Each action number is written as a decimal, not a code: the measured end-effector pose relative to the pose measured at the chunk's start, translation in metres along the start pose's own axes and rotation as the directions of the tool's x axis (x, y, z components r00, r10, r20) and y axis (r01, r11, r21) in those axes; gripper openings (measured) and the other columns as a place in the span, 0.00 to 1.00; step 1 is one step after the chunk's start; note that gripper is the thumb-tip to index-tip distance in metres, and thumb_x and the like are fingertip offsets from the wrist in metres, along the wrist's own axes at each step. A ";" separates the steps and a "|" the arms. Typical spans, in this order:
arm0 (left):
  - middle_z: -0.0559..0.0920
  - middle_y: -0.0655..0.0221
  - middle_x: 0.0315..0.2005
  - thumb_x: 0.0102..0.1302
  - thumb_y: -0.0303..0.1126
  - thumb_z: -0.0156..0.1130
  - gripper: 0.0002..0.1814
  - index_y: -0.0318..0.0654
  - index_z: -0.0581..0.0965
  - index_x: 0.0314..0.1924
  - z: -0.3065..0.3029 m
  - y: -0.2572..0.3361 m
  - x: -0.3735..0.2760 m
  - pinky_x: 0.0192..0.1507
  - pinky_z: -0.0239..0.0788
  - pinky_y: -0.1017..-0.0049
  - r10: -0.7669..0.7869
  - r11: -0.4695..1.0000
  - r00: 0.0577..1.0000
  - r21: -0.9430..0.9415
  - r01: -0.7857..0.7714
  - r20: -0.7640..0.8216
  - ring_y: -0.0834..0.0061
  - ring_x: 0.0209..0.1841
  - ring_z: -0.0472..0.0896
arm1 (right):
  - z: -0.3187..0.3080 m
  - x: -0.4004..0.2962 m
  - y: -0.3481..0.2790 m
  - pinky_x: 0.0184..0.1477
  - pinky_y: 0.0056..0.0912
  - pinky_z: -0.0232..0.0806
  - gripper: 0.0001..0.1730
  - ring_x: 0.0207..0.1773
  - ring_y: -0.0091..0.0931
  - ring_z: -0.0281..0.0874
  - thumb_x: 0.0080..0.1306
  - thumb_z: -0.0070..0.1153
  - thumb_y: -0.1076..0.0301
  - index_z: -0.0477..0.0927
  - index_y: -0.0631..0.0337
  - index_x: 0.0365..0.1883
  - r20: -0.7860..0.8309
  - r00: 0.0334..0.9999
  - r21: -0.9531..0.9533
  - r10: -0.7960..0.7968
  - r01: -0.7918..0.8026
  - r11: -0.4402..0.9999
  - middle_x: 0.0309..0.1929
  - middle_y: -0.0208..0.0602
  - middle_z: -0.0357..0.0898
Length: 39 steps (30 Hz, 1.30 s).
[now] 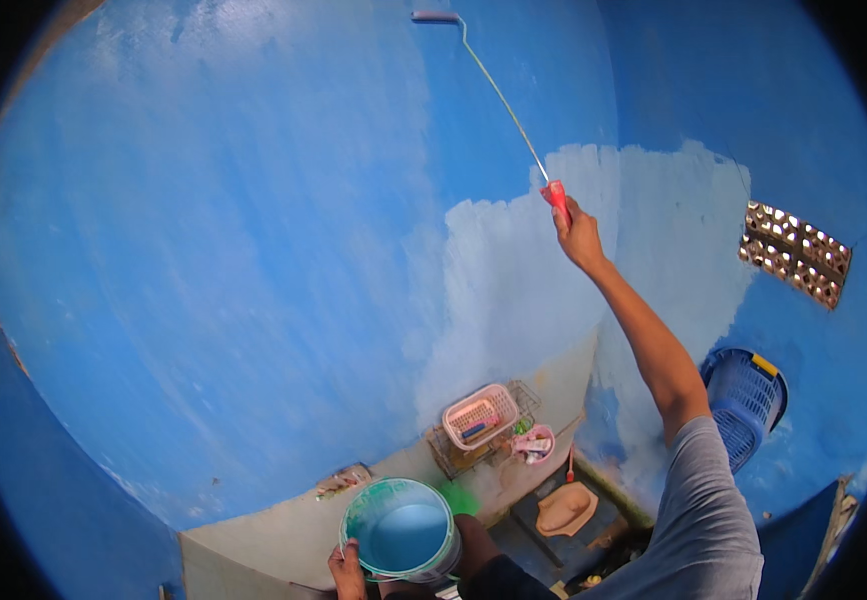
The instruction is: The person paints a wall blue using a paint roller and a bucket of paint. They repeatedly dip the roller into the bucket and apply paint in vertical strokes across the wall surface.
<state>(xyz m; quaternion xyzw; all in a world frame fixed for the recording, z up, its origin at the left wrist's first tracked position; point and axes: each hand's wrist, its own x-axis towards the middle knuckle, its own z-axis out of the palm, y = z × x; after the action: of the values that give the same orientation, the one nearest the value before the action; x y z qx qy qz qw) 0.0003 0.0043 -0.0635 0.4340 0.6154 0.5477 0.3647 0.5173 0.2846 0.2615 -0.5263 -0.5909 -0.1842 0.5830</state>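
My right hand grips the red handle of a long paint roller, with my arm stretched up and forward. The roller's narrow sleeve is at the blue wall near the top of the view; whether it touches the wall is hard to tell. At the bottom, my left hand holds the rim of a plastic paint bucket, its fingers partly hidden by the edge. Light blue paint lies inside, and green stains mark the inner wall. A pale blue painted patch spreads around the corner.
Below the wall, a pink plastic basket and a small pink container stand on the grey ledge. A squat toilet is set in the floor lower down. To the right hang a blue laundry basket and, above, a vent block.
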 end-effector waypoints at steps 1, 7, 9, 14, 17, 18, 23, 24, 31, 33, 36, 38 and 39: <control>0.73 0.68 0.25 0.65 0.49 0.50 0.23 0.33 0.74 0.42 0.002 0.001 0.000 0.22 0.61 0.76 0.012 0.999 1.000 -0.040 -0.013 -0.006 0.78 0.22 0.68 | 0.002 -0.017 0.004 0.33 0.50 0.66 0.18 0.32 0.52 0.75 0.65 0.45 0.63 0.69 0.64 0.49 0.002 1.000 -0.003 0.013 -0.013 1.000 0.25 0.58 0.75; 0.76 0.77 0.23 0.65 0.35 0.53 0.12 0.35 0.76 0.30 0.004 0.022 0.001 0.30 0.60 0.82 -0.105 0.970 0.994 -0.216 0.111 0.039 0.86 0.25 0.68 | 0.004 -0.132 0.013 0.30 0.49 0.66 0.16 0.29 0.52 0.74 0.65 0.45 0.66 0.67 0.63 0.50 0.103 0.991 0.011 0.081 -0.083 0.997 0.24 0.59 0.74; 0.76 0.77 0.23 0.65 0.35 0.53 0.12 0.35 0.76 0.29 0.006 0.023 0.004 0.31 0.60 0.82 -0.056 0.971 0.997 -0.228 0.067 0.052 0.86 0.26 0.68 | -0.002 -0.172 0.020 0.30 0.49 0.66 0.16 0.29 0.52 0.74 0.65 0.45 0.67 0.67 0.62 0.50 0.131 0.984 0.007 0.120 -0.122 0.993 0.25 0.60 0.74; 0.76 0.76 0.24 0.66 0.35 0.52 0.11 0.35 0.77 0.32 0.006 0.030 0.000 0.31 0.61 0.82 -0.091 0.972 0.995 -0.212 0.100 0.051 0.86 0.26 0.69 | -0.008 -0.281 0.038 0.31 0.49 0.67 0.19 0.32 0.53 0.74 0.64 0.46 0.67 0.66 0.63 0.52 0.220 0.956 -0.032 0.195 -0.193 0.981 0.29 0.62 0.74; 0.77 0.76 0.25 0.66 0.34 0.51 0.11 0.34 0.77 0.32 0.011 0.039 -0.001 0.32 0.62 0.82 -0.072 0.973 0.996 -0.217 0.082 0.050 0.86 0.27 0.70 | -0.024 -0.350 0.045 0.33 0.49 0.67 0.20 0.34 0.53 0.74 0.64 0.47 0.68 0.66 0.66 0.53 0.247 0.945 -0.077 0.213 -0.200 0.977 0.31 0.61 0.74; 0.77 0.75 0.25 0.66 0.34 0.51 0.11 0.34 0.77 0.32 0.012 0.041 -0.002 0.32 0.62 0.82 -0.063 0.974 0.997 -0.213 0.072 0.048 0.86 0.27 0.70 | -0.028 -0.359 0.043 0.33 0.49 0.67 0.20 0.34 0.53 0.74 0.63 0.47 0.68 0.66 0.66 0.53 0.251 0.945 -0.073 0.209 -0.197 0.978 0.31 0.61 0.75; 0.78 0.75 0.26 0.66 0.34 0.51 0.12 0.34 0.77 0.33 0.012 0.041 -0.001 0.33 0.63 0.82 -0.053 0.977 0.997 -0.205 0.064 0.057 0.86 0.28 0.71 | -0.034 -0.335 0.039 0.33 0.48 0.67 0.21 0.34 0.53 0.74 0.64 0.47 0.68 0.65 0.65 0.54 0.276 0.931 -0.047 0.240 -0.236 0.971 0.31 0.61 0.74; 0.78 0.75 0.26 0.66 0.34 0.51 0.12 0.34 0.77 0.34 0.011 0.040 -0.002 0.33 0.64 0.82 -0.056 0.978 0.997 -0.200 0.066 0.057 0.86 0.28 0.71 | -0.034 -0.316 0.033 0.33 0.48 0.67 0.21 0.34 0.53 0.74 0.64 0.47 0.68 0.65 0.65 0.54 0.273 0.936 -0.041 0.221 -0.218 0.975 0.31 0.61 0.74; 0.78 0.74 0.28 0.67 0.35 0.51 0.12 0.34 0.77 0.35 0.014 0.038 -0.002 0.32 0.64 0.82 -0.086 0.958 0.995 -0.269 0.097 0.053 0.86 0.28 0.72 | -0.026 -0.322 0.021 0.33 0.46 0.68 0.19 0.35 0.53 0.74 0.64 0.47 0.69 0.67 0.65 0.53 0.274 0.929 -0.086 0.249 -0.235 0.968 0.31 0.61 0.75; 0.79 0.74 0.28 0.67 0.35 0.51 0.12 0.34 0.77 0.35 0.014 0.036 -0.001 0.33 0.64 0.82 -0.081 0.962 0.995 -0.258 0.094 0.059 0.86 0.28 0.72 | -0.033 -0.355 0.024 0.32 0.47 0.67 0.19 0.34 0.53 0.74 0.64 0.47 0.69 0.67 0.65 0.53 0.256 0.940 -0.069 0.225 -0.214 0.974 0.31 0.61 0.74; 0.78 0.74 0.28 0.66 0.36 0.51 0.12 0.34 0.77 0.35 0.015 0.041 0.000 0.33 0.64 0.82 -0.078 0.975 0.995 -0.203 0.089 0.062 0.86 0.28 0.72 | -0.036 -0.357 0.032 0.32 0.47 0.67 0.19 0.34 0.53 0.74 0.64 0.47 0.69 0.67 0.65 0.53 0.237 0.942 -0.061 0.238 -0.230 0.971 0.31 0.61 0.74; 0.78 0.74 0.28 0.66 0.35 0.52 0.12 0.34 0.77 0.35 0.008 0.039 -0.003 0.33 0.64 0.82 -0.108 0.968 0.990 -0.219 0.124 0.085 0.85 0.28 0.72 | -0.036 -0.324 0.015 0.33 0.47 0.68 0.20 0.34 0.53 0.74 0.64 0.48 0.69 0.67 0.66 0.53 0.269 0.931 -0.070 0.245 -0.235 0.970 0.32 0.62 0.74; 0.78 0.74 0.28 0.66 0.35 0.52 0.12 0.34 0.77 0.35 0.008 0.039 -0.003 0.33 0.64 0.82 -0.116 0.962 0.988 -0.235 0.136 0.098 0.85 0.28 0.72 | -0.035 -0.303 0.006 0.34 0.47 0.68 0.20 0.34 0.53 0.74 0.63 0.48 0.68 0.67 0.66 0.54 0.279 0.930 -0.075 0.240 -0.228 0.971 0.32 0.62 0.74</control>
<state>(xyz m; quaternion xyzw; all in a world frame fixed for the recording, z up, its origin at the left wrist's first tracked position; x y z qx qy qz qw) 0.0137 0.0055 -0.0260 0.3689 0.5548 0.5756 0.4741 0.4691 0.1342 0.0002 -0.6260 -0.5983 -0.0476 0.4980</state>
